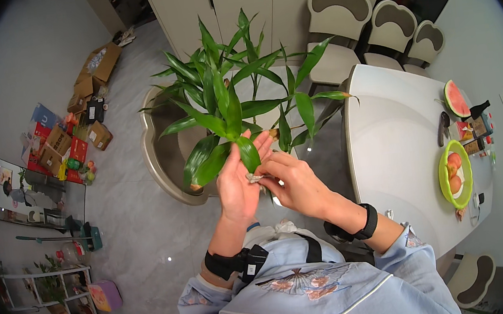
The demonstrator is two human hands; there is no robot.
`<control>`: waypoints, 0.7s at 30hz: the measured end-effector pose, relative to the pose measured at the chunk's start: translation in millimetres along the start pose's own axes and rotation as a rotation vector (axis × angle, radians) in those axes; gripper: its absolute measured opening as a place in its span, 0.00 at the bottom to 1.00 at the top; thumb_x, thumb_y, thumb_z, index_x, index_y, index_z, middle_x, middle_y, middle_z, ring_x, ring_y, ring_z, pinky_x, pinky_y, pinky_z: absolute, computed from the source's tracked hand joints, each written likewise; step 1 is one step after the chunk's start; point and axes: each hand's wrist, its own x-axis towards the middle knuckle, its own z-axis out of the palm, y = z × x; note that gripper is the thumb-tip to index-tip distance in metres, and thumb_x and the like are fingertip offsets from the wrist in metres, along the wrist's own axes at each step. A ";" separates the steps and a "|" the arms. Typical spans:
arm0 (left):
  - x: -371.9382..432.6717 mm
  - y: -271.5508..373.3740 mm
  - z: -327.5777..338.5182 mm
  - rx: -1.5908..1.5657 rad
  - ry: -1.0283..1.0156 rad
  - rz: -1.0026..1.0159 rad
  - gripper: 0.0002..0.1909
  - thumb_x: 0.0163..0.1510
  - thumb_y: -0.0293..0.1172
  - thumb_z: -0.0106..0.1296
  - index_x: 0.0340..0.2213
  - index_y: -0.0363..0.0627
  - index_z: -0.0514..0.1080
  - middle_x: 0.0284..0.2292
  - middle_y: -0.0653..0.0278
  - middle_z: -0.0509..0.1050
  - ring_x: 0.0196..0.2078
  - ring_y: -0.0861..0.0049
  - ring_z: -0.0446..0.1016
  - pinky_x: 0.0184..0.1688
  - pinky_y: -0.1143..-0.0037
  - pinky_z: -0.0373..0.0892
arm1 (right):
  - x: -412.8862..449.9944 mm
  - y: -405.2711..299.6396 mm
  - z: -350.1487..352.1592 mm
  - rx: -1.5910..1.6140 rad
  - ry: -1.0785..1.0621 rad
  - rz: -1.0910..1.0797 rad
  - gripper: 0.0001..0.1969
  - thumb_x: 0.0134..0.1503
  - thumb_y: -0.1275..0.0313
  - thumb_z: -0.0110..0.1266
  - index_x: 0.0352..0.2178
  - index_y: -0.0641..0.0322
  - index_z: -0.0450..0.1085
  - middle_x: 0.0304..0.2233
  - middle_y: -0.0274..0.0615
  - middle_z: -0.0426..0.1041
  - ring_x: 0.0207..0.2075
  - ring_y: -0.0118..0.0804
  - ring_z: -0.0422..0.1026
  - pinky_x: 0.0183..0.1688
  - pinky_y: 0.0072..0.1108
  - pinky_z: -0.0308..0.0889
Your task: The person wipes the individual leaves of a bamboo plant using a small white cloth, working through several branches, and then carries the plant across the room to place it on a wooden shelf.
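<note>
A leafy green houseplant (pixel 227 108) with long pointed leaves stands in front of me; some of its leaf tips are brown. My left hand (pixel 241 186) is palm up under a broad leaf (pixel 249 155), which lies over its palm and fingers. The thumb and fingers of my right hand (pixel 294 182) pinch a small, crumpled, whitish cloth or tissue (pixel 254 178) at the tip of that leaf. Leaves and hands hide the plant's base and container.
A chair (pixel 155 168) is just beyond the plant on the left. To the right, a white table (pixel 390 150) holds a green fruit basket (pixel 444 181) and a cut watermelon (pixel 457 98). Cartons (pixel 100 134) and a white shelf rack (pixel 46 273) are at the far left.
</note>
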 end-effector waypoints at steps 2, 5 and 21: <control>0.1 -0.8 0.5 0.071 -0.009 0.014 0.23 0.61 0.35 0.27 0.54 0.34 0.49 0.53 0.45 0.57 0.57 0.59 0.57 0.58 0.66 0.54 | -4.7 -3.1 -2.6 0.002 -0.018 0.010 0.08 0.43 0.82 0.53 0.29 0.69 0.68 0.28 0.51 0.68 0.32 0.51 0.67 0.34 0.33 0.64; 1.1 0.5 -0.5 0.135 0.001 0.026 0.22 0.60 0.29 0.30 0.55 0.34 0.48 0.53 0.46 0.57 0.56 0.60 0.58 0.57 0.67 0.56 | -8.2 -4.2 -7.6 0.028 -0.087 0.046 0.08 0.43 0.82 0.53 0.28 0.68 0.67 0.28 0.50 0.68 0.31 0.50 0.67 0.32 0.32 0.65; -11.4 0.7 -10.8 0.005 0.023 -0.008 0.23 0.61 0.43 0.29 0.50 0.38 0.58 0.46 0.63 0.64 0.48 0.76 0.63 0.50 0.72 0.59 | 44.1 17.0 3.7 -0.123 0.042 -0.020 0.09 0.44 0.83 0.55 0.30 0.68 0.70 0.29 0.45 0.69 0.26 0.42 0.72 0.28 0.24 0.69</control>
